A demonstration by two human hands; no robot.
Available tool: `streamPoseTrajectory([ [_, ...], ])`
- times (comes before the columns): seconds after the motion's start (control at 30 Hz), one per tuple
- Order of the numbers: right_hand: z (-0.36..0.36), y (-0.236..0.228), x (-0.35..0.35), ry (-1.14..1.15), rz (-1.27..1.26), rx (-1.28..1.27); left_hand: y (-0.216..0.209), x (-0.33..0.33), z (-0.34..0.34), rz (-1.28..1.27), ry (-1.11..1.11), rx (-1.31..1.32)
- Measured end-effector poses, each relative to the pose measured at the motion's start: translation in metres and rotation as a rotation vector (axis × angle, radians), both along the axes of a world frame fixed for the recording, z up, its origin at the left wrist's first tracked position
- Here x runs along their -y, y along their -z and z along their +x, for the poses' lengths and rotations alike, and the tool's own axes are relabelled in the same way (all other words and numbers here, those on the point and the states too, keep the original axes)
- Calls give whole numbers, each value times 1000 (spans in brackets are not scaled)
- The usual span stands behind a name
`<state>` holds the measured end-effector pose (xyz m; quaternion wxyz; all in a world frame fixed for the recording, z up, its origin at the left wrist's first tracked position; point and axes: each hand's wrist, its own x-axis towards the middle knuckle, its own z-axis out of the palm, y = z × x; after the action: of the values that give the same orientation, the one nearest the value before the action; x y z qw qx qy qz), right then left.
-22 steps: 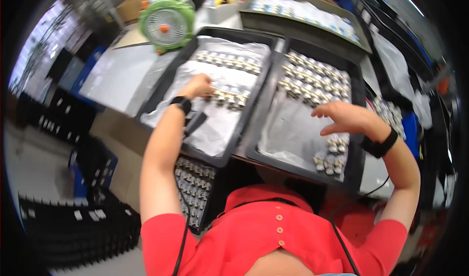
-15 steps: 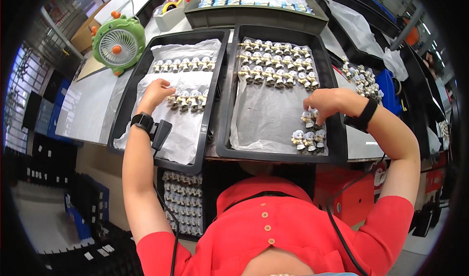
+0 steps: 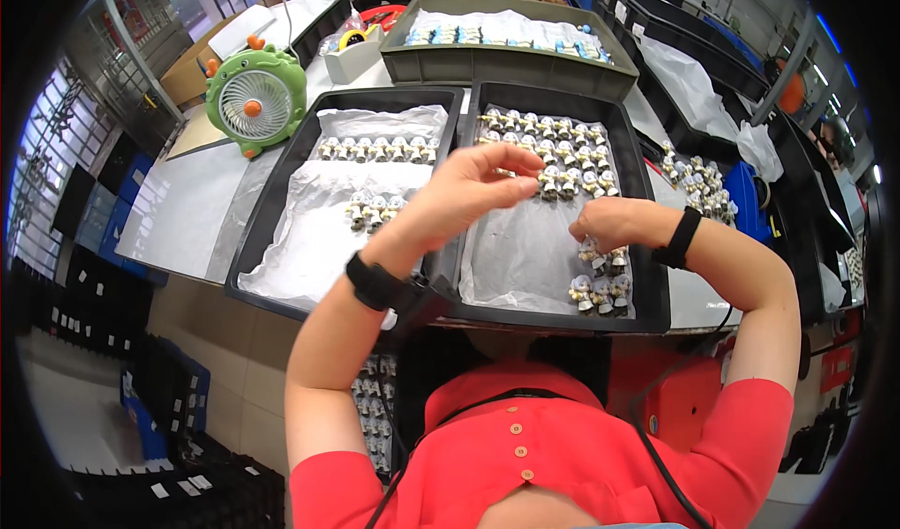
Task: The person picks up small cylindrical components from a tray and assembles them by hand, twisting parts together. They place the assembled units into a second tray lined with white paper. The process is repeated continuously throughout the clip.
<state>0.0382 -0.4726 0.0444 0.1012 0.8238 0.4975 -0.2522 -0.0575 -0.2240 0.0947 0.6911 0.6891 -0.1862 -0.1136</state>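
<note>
The left hand is raised above the seam between the two black trays, its fingers curled loosely with thumb and fingertips nearly meeting; whether a piece is pinched there cannot be told. Just beyond those fingertips, toward the far end of the right tray, stand close rows of small figurines, upright, the rows running crosswise to the reach. The right hand is clenched into a fist just over the near cluster of figurines, knuckles toward the left hand; it appears to touch the topmost pieces, but what it encloses, if anything, is hidden. The right hand is the nearer to this near cluster, which lies directly below and toward the body from its fingers; the left hand is the nearer to the far rows. To the left of the left fingers sits the left tray, lined with white paper, carrying one row at its far end and a short group of figurines mid-sheet, just beside the left wrist. Both wrists bear black bands. A green desk fan stands well apart, beyond the left tray, and a grey bin beyond both
</note>
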Motion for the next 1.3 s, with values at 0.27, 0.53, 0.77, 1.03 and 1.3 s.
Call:
streamPoseTrajectory([
  [0.27, -4, -76, -66, -69, 995, 126, 32, 2, 12, -264, -93, -127],
  [0.53, 1, -36, -87, 149, 1324, -370, 28, -10, 16, -410, -339, 44],
  [0.77, -7, 1, -91, 161, 1407, -155, 35, -2, 14, -277, -385, 124],
  [1.03, -6, 7, -87, 128, 1441, -123, 38, 3, 12, -239, -407, 57],
  [1.3, -6, 8, -88, 145, 1456, -184, 44, 3, 13, -53, -486, 209],
])
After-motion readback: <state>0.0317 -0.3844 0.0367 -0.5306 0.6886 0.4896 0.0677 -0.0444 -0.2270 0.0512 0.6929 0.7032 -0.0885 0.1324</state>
